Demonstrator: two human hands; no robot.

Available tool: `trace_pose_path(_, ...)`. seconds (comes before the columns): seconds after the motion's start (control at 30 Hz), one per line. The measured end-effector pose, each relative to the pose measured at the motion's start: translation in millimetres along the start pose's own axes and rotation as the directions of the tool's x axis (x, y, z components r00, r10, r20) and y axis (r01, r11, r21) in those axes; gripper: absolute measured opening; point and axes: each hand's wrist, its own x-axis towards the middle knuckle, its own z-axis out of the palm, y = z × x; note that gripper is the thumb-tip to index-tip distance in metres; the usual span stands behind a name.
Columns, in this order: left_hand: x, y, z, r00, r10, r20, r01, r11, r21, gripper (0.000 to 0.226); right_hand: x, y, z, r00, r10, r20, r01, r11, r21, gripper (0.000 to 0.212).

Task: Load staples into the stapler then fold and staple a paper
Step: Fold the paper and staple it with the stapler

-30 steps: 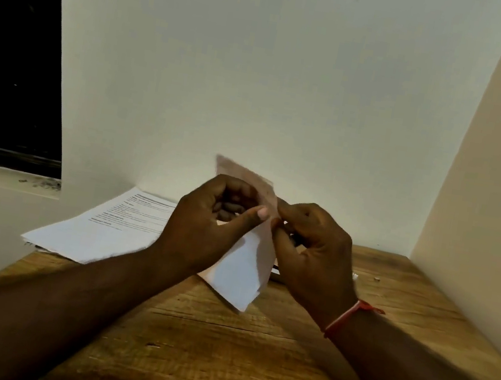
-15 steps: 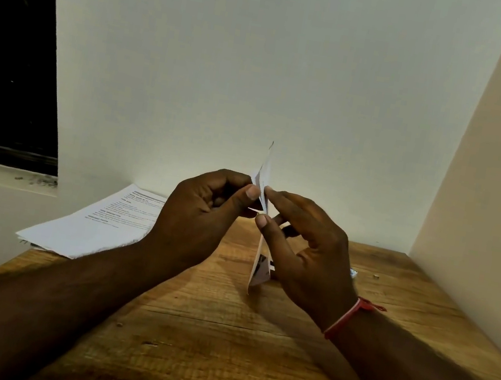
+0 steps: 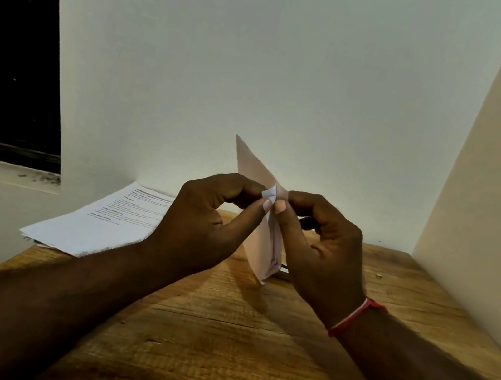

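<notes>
A folded white paper point(image 3: 254, 170) is held upright above the wooden table point(image 3: 220, 333), its lower edge hanging just over the wood. My left hand point(image 3: 205, 218) and my right hand point(image 3: 322, 247) pinch it together at one small bent corner point(image 3: 269, 194), thumbs and forefingers almost touching. A sliver of a dark object point(image 3: 284, 269), perhaps the stapler, shows on the table behind my right hand, mostly hidden.
A stack of printed sheets point(image 3: 106, 219) lies at the table's back left, overhanging the edge. White walls close in behind and on the right. A small speck point(image 3: 379, 276) lies on the wood at the right. A dark window is at far left.
The paper turned from edge-on to showing its flat face again, and both thumbs have come together at its corner, which is now bent over.
</notes>
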Motion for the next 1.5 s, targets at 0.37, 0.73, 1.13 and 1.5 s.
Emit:
trace_pose_path(0.37, 2, -1, 2, 0.998, -0.046, -0.038, 0.045, 0.999, -0.019, 0.017, -1, -14, 6, 0.994, 0.097, 0.056, -0.102, 0.989, 0.11, 0.009)
trace_pose_path(0.73, 2, 4, 2, 0.998, -0.062, -0.015, 0.061, 0.997, -0.049, 0.014, -1, -12, 4, 0.989, 0.139, 0.051, -0.145, 0.981, 0.131, 0.012)
trace_pose_path(1.13, 11, -5, -6, 0.962, -0.265, 0.07, 0.273, 0.905, -0.327, 0.018, 12, 7, -8, 0.994, 0.084, -0.076, -0.083, 0.996, 0.006, 0.04)
trace_pose_path(1.5, -1, -21, 8, 0.878, -0.428, 0.214, 0.463, 0.874, -0.147, 0.024, 6, 32, -2, 0.998, 0.045, 0.053, -0.036, 0.985, -0.167, 0.071)
